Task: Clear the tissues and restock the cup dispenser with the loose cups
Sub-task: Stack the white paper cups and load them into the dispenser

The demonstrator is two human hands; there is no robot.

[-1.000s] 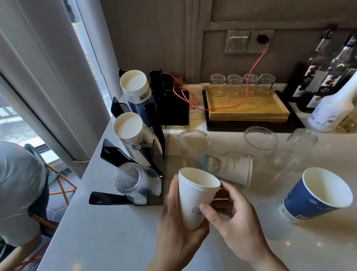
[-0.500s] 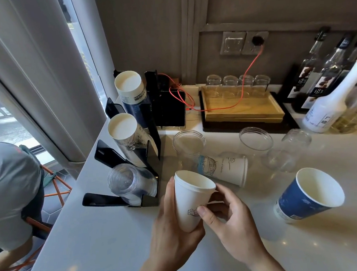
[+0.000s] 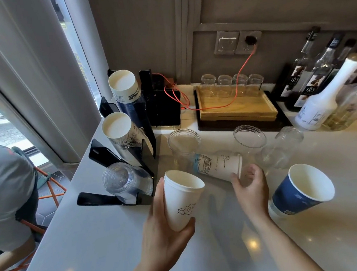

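Note:
My left hand [image 3: 161, 228] holds a white paper cup [image 3: 183, 198] upright above the counter. My right hand [image 3: 250, 188] has its fingers apart and touches the rim end of a white printed paper cup [image 3: 216, 165] lying on its side. A blue paper cup [image 3: 299, 192] leans tilted at the right. Two clear plastic cups [image 3: 183, 142] [image 3: 250, 136] stand behind the lying cup, and a glass jar [image 3: 281, 146] lies beside them. The black cup dispenser [image 3: 131, 143] at the left holds three stacks: blue-and-white paper cups [image 3: 124, 86], printed white paper cups [image 3: 117, 127] and clear cups [image 3: 123, 180]. No tissues are visible.
A wooden tray [image 3: 237, 109] with several glasses sits at the back, with a black device [image 3: 167, 108] and an orange cable [image 3: 241, 74] to the wall socket. Bottles [image 3: 318, 100] crowd the back right. The counter's left edge drops to a seated person [image 3: 4, 191].
My right hand let go of the white cup and moved right and back to the cup lying on its side. My left hand kept hold of the white cup.

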